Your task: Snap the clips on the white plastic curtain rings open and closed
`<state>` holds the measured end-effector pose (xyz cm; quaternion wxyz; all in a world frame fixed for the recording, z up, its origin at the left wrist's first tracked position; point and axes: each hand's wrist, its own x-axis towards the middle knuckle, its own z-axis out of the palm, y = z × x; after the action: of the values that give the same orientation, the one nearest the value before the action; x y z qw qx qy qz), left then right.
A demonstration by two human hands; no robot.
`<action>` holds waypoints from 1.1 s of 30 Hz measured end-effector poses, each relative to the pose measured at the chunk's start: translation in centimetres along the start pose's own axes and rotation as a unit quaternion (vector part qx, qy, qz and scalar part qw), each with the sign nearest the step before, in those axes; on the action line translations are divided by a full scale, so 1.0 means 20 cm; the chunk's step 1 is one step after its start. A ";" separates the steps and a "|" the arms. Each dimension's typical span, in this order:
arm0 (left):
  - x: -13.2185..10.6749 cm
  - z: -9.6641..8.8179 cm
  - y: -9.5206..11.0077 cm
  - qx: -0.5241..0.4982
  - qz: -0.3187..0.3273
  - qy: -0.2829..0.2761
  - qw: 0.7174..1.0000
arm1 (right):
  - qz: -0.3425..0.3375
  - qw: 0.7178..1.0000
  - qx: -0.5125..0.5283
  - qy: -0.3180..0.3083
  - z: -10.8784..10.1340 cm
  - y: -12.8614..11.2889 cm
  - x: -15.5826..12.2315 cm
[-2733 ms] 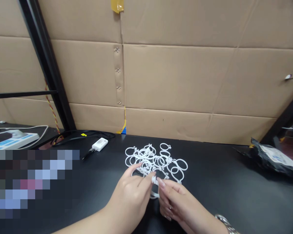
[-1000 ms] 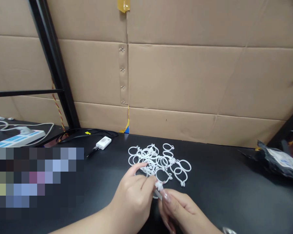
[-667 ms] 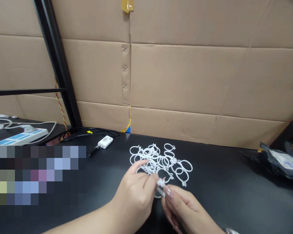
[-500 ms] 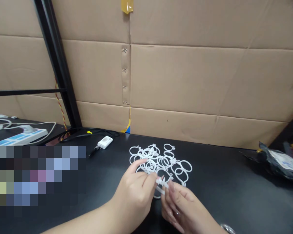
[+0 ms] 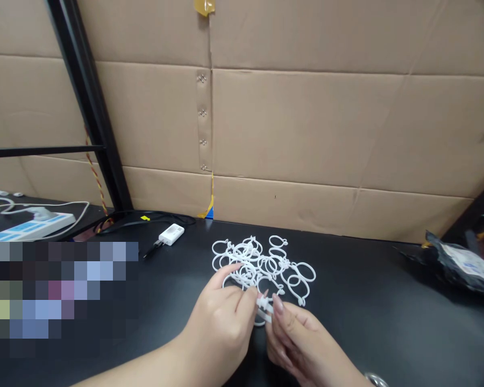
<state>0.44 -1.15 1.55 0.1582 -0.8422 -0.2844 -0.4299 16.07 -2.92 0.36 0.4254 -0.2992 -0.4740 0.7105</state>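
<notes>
A heap of several white plastic rings (image 5: pixel 266 266) lies on the black table (image 5: pixel 367 317). Just in front of it my left hand (image 5: pixel 221 328) and my right hand (image 5: pixel 302 344) meet, both pinched on one white ring piece (image 5: pixel 264 310) held between their fingertips. My left forefinger sticks out toward the heap's near edge. Most of the held ring is hidden behind my fingers.
A cardboard wall (image 5: pixel 306 134) closes off the back of the table. A small white adapter with a black cable (image 5: pixel 170 234) lies left of the heap, a white power strip (image 5: pixel 28 226) farther left, a black bag (image 5: pixel 460 263) at the right, and a black frame post (image 5: pixel 89 107) at the back left.
Both hands stay together on the white ring piece, shifting it slightly between the fingertips. The heap has not moved; only the camera has swayed a little.
</notes>
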 end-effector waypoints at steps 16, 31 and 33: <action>0.01 -0.02 0.01 0.070 0.090 0.033 0.993 | -0.002 0.994 -0.111 0.024 0.00 -0.01 -0.01; 0.00 -0.01 0.03 0.064 0.081 0.036 0.994 | -0.006 0.992 -0.126 0.033 -0.01 0.02 -0.01; 0.00 -0.02 0.03 0.030 0.043 0.038 0.998 | -0.006 0.996 -0.085 0.034 0.01 0.01 -0.01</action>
<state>0.69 -1.80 1.79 0.2123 -0.8314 -0.2544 -0.4461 15.94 -3.13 0.19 0.4189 -0.3552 -0.5198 0.6543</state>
